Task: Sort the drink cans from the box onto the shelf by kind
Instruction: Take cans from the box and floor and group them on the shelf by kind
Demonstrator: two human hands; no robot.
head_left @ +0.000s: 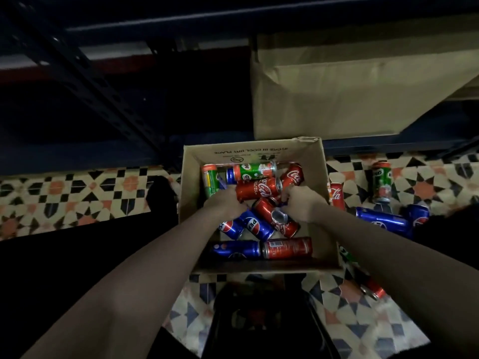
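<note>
Both arms reach into an open cardboard box (328,193) of jumbled drink cans on the tiled floor (77,195). The left hand (225,203) closes around a red cola can (256,190); the right hand (300,203) curls beside it, its grasp unclear. More cans lie right of the box.

Both your hands reach into the open cardboard box (329,203) on the patterned tile floor (77,193). Your left hand (224,203) curls around the end of a red cola can (258,190) lying on its side just beyond it. Your right hand (300,203) is closed among the cans, something purple showing at its fingers; what it grips is unclear. Nearer you than your left hand lie blue Pepsi cans (255,225). Beyond both hands lies a green can (255,171). Right of your right hand, outside the box, more cans (381,220) lie on the floor.
</note>
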